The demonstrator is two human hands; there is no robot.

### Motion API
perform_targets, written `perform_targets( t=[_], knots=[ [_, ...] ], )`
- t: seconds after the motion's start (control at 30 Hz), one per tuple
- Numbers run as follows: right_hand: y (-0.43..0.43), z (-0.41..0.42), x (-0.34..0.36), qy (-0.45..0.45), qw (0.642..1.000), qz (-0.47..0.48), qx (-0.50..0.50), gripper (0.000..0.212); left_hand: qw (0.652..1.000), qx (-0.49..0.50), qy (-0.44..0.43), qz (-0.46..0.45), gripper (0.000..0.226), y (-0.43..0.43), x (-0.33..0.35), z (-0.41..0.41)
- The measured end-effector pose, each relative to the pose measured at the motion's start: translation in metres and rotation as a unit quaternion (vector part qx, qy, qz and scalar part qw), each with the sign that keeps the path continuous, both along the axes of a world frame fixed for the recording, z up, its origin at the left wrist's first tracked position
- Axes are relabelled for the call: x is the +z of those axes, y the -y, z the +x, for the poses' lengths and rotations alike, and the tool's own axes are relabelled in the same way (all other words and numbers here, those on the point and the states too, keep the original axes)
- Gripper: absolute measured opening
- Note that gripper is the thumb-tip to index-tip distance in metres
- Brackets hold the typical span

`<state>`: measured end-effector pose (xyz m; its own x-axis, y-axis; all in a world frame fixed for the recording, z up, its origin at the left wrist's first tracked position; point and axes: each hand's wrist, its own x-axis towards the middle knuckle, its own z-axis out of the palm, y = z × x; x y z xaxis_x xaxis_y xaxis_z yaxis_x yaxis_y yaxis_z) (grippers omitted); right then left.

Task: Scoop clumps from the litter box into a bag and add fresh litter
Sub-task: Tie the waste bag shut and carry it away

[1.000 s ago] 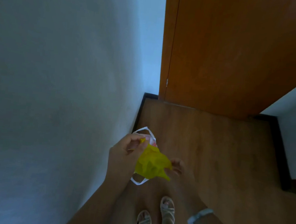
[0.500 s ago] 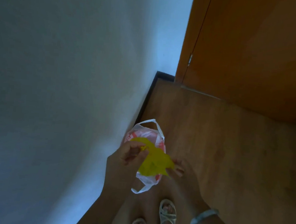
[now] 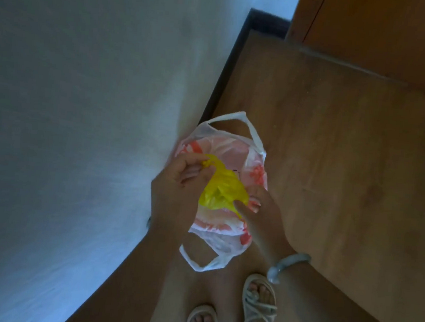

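A crumpled yellow plastic bag (image 3: pixel 223 187) hangs between my two hands, above the floor. My left hand (image 3: pixel 177 191) pinches its upper end with curled fingers. My right hand (image 3: pixel 261 212), with a pale bangle at the wrist, pinches its lower right edge. Below them a white plastic bag with red print (image 3: pixel 233 150) stands on the wooden floor against the wall, its two handles spread out. No litter box or scoop is in view.
A white wall (image 3: pixel 80 122) fills the left side, edged by a dark skirting board (image 3: pixel 231 59). An orange wooden door (image 3: pixel 387 35) closes the far end. Wooden floor (image 3: pixel 347 174) stretches to the right. My sandalled feet (image 3: pixel 243 317) stand just behind the white bag.
The view has tilted down and closer, so the white printed bag now shows in full. Both hands keep their hold on the yellow bag, which now hangs over the white one.
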<state>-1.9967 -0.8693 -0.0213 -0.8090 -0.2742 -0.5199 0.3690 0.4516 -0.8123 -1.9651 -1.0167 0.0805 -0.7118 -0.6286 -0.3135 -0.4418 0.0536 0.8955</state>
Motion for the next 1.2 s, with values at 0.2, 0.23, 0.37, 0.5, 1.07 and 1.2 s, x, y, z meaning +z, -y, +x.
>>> perform_targets(
  t=[0.2,0.23,0.37,0.5,1.07,1.2],
  knots=[
    [0.013,-0.003,-0.058,-0.035,0.999,0.008,0.039,0.031,0.999,-0.024,0.020,-0.031,0.014,0.005,-0.072,0.009],
    [0.014,-0.002,-0.067,-0.037,0.998,0.010,0.047,0.031,0.999,-0.030,0.024,-0.035,0.014,0.003,-0.083,0.011],
    [0.021,-0.001,-0.089,-0.071,0.994,0.034,0.080,0.034,0.996,-0.061,0.055,-0.035,0.017,-0.002,-0.124,0.018],
    [0.023,-0.002,-0.088,-0.093,0.991,0.036,0.084,0.034,0.990,-0.093,0.086,-0.068,0.023,-0.001,-0.139,0.023],
    [0.017,-0.036,0.123,-0.356,0.826,0.290,0.326,0.058,0.773,-0.333,0.208,-0.498,0.038,0.031,0.042,0.004],
    [0.020,-0.030,0.200,-0.413,0.805,0.289,0.315,0.047,0.757,-0.341,0.222,-0.511,0.037,0.021,0.107,0.006]
  ],
)
